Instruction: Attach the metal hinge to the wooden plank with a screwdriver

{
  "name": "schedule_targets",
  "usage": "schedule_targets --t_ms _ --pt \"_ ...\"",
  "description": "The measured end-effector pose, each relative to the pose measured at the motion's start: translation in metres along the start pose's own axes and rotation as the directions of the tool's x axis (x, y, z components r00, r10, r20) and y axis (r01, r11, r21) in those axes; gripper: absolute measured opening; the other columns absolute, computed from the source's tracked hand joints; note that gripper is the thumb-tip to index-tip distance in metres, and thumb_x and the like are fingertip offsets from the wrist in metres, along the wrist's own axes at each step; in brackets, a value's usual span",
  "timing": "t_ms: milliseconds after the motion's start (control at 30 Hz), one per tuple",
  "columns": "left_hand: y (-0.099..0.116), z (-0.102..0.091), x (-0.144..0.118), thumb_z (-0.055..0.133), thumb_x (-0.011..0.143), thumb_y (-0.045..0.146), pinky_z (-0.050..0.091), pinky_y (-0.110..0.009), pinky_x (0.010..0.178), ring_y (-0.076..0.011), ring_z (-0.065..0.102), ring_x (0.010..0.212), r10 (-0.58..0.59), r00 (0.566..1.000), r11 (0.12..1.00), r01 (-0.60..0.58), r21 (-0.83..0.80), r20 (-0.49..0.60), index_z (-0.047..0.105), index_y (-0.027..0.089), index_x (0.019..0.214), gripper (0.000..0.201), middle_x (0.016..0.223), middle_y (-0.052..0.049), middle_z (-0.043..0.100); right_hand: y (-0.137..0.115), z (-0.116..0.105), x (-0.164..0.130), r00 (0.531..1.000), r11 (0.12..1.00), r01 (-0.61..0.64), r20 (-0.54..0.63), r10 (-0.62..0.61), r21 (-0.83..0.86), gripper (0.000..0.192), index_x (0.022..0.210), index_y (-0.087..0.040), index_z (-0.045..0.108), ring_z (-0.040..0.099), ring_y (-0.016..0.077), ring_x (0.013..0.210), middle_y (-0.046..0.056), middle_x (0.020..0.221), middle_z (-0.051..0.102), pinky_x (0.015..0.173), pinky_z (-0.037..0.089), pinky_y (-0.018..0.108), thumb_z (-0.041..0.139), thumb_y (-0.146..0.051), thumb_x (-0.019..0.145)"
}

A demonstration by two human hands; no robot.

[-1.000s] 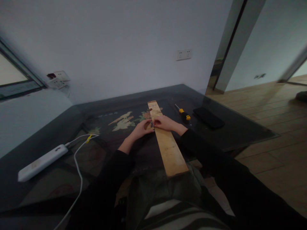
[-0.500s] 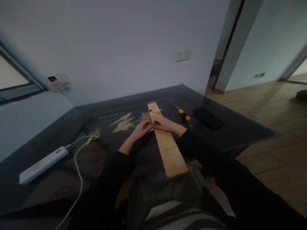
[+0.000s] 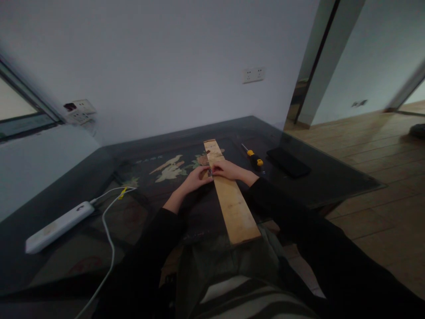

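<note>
A long pale wooden plank point(image 3: 232, 204) lies on the dark glass table point(image 3: 332, 181), its near end sticking out over the edge toward my lap. My left hand point(image 3: 195, 178) and my right hand point(image 3: 227, 169) meet at the plank's left edge, about a third of the way from its far end. Between their fingertips sits a small metal piece point(image 3: 210, 171), pinched from both sides against the wood. It is too small and dim to tell what it is.
A yellow-and-black screwdriver point(image 3: 254, 157) lies right of the plank, with a black phone point(image 3: 288, 162) beyond it. At the left are a white power strip point(image 3: 58, 226) and white cables point(image 3: 108, 230). A wall stands behind the table; wooden floor lies to the right.
Both hands stay at the same spot on the plank; only slight finger and camera shifts show.
</note>
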State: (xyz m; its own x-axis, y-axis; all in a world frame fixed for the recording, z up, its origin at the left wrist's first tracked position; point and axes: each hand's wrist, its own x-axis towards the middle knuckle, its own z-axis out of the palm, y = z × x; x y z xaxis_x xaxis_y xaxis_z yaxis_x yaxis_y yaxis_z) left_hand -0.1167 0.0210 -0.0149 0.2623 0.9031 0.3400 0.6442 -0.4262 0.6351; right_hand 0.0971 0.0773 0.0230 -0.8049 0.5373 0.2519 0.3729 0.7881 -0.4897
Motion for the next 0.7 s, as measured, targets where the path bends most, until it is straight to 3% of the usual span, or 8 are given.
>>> schedule_targets --t_ms 700 --pt "-0.001 0.005 0.002 0.074 0.081 0.045 0.048 -0.048 0.103 -0.0298 0.063 0.115 0.052 0.999 0.991 -0.050 0.127 -0.013 0.065 0.019 0.123 0.051 0.121 -0.014 0.068 -0.017 -0.005 -0.005 0.996 0.982 -0.058 0.050 0.068 -0.181 0.013 0.102 -0.016 0.062 0.060 0.0193 0.091 0.011 0.104 0.069 0.074 0.037 0.027 0.052 -0.024 0.100"
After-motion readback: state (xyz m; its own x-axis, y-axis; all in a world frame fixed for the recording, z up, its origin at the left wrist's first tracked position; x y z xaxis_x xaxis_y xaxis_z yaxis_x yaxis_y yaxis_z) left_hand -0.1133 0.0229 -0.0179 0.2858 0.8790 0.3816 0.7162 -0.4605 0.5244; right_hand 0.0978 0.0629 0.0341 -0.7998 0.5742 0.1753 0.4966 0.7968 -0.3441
